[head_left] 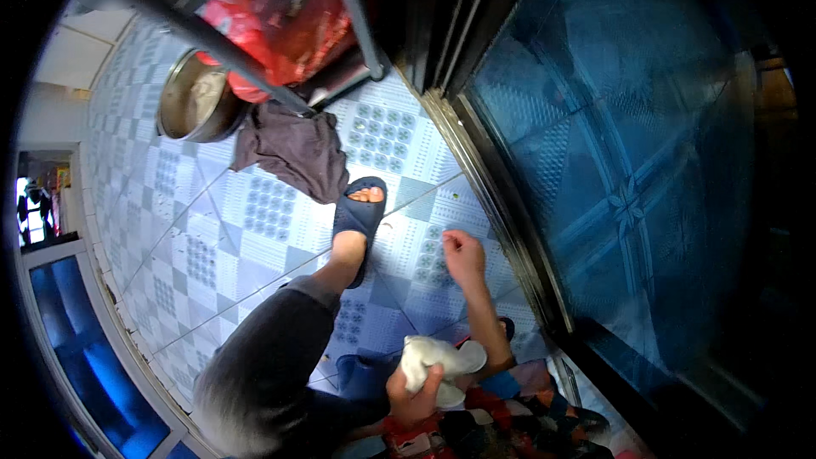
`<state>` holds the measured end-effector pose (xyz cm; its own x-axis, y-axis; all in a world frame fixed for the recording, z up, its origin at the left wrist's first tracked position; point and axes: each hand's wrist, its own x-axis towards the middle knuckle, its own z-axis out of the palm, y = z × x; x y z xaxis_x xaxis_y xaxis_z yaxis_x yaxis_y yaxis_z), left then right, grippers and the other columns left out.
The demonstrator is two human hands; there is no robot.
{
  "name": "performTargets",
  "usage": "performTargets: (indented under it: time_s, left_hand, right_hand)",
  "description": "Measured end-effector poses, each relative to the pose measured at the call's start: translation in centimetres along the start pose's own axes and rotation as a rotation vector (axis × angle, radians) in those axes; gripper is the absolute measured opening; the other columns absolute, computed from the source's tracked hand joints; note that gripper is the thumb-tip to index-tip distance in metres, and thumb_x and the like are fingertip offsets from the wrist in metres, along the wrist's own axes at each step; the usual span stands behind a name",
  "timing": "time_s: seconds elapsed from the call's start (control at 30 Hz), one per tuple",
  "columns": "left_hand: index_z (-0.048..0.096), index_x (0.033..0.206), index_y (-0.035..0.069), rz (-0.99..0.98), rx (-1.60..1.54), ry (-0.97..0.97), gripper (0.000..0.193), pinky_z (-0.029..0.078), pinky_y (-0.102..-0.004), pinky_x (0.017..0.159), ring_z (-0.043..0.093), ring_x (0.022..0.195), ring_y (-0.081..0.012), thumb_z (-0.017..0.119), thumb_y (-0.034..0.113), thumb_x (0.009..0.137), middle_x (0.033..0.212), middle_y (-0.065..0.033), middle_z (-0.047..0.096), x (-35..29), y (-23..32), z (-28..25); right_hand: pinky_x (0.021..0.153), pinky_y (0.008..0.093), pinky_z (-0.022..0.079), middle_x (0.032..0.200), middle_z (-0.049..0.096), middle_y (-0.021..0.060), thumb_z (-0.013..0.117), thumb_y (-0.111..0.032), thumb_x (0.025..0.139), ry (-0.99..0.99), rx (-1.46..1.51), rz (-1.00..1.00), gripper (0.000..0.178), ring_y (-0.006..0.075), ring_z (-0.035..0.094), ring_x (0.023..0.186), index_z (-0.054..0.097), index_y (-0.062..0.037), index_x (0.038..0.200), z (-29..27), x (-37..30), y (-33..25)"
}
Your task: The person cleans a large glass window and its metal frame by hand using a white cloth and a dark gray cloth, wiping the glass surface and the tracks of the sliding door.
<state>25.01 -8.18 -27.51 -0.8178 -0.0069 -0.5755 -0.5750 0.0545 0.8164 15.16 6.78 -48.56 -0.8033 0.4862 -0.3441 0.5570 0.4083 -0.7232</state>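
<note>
Gripping one white bundle (433, 354) in left hand (415, 396), right hand (464, 257) closed, one metal pot (178, 104)

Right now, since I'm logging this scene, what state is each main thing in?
Left hand: closed around white item
White item: held; exact kind unclear
Right hand: curled shut; whether it holds anything small, unclear
Dark slipper: worn
Brown cloth: crumpled on floor
Metal pot: uncovered
Red bag: creased
</note>
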Motion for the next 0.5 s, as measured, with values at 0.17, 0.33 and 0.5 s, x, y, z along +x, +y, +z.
performTargets:
  time_s: [0.17,0.33,0.5]
  left_hand:
    - [0.063,0.109,0.000,0.113,-0.040,-0.184,0.022,0.050,-0.0271,0.071,0.060,0.080,-0.0107,0.067,0.009,0.090,0.091,-0.0045,0.068,0.2,5.7,-2.3]
    - [0.061,0.100,0.002,0.709,0.576,-0.374,0.025,0.049,-0.0328,0.066,0.064,0.072,-0.0226,0.067,-0.001,0.075,0.082,-0.0087,0.063,-2.1,16.5,-10.4]
    - [0.061,0.102,0.001,0.879,0.811,-0.248,0.034,0.050,-0.0429,0.064,0.062,0.074,-0.0387,0.066,0.000,0.069,0.082,-0.0181,0.061,-2.8,24.4,-15.3]
  right_hand:
    - [0.065,0.0384,0.050,0.076,0.069,0.0130,0.063,-0.022,0.087,0.085,0.140,-0.072,0.019,0.0287,0.066,0.070,0.071,-0.0076,0.096,-5.1,1.4,-3.9]
    - [0.062,0.0355,0.049,0.072,0.067,0.0115,0.063,-0.020,0.086,0.025,0.182,-0.191,0.018,0.0234,0.065,0.065,0.070,-0.0070,0.096,-4.7,-1.3,-8.6]
    - [0.065,0.0410,0.051,0.077,0.069,0.0159,0.061,-0.018,0.085,-0.051,0.072,-0.223,0.018,0.0311,0.067,0.071,0.070,-0.0078,0.097,-2.0,-3.5,-12.3]
